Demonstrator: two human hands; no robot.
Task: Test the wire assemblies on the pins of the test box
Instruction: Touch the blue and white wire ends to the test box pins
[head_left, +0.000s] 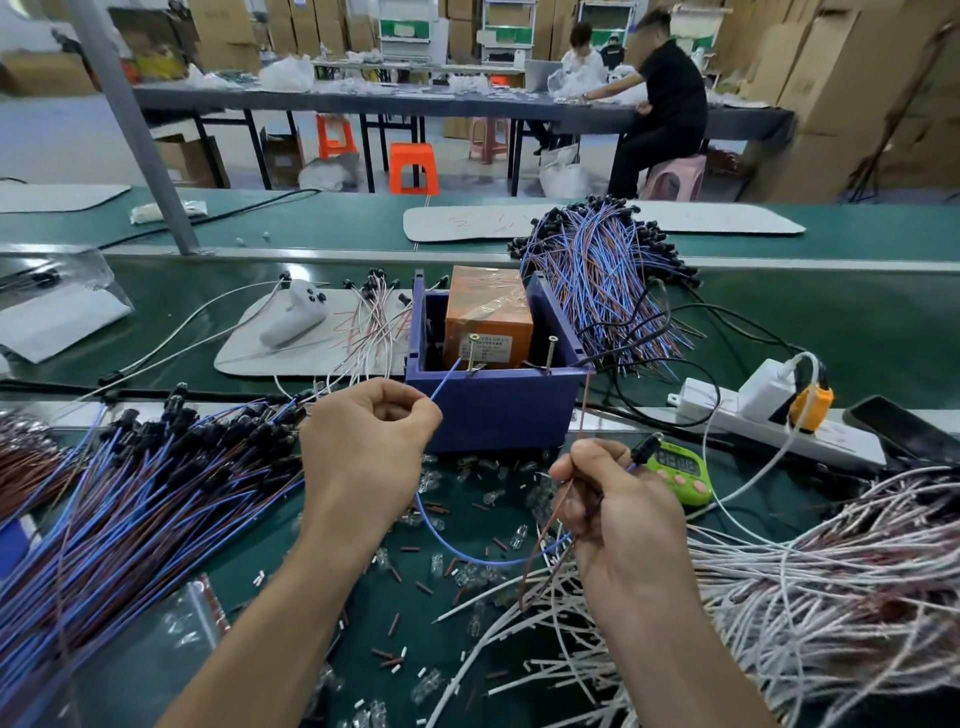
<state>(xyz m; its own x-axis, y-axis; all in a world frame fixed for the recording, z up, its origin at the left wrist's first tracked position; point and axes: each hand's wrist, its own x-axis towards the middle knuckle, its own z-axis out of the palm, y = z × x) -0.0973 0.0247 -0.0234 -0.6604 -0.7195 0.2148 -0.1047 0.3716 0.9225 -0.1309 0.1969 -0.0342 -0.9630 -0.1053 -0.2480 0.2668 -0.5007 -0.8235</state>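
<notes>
Blue wire (445, 380): pinched in the curled left hand (363, 447), tip running up-right from the grip to the left pin (472, 353) of the box (493, 410). Right hand (618, 514) grips the brown wire (583, 405), whose end rises toward the right pin (550, 353). Cannot tell whether either tip touches its pin.

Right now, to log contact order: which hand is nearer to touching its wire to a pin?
Left. The left hand pinches the blue wire, tip almost at the left pin. The right hand holds the brown wire, end short of the right pin.

Two bare forearms (291, 597), left hand (363, 441), right hand (618, 514)
</notes>
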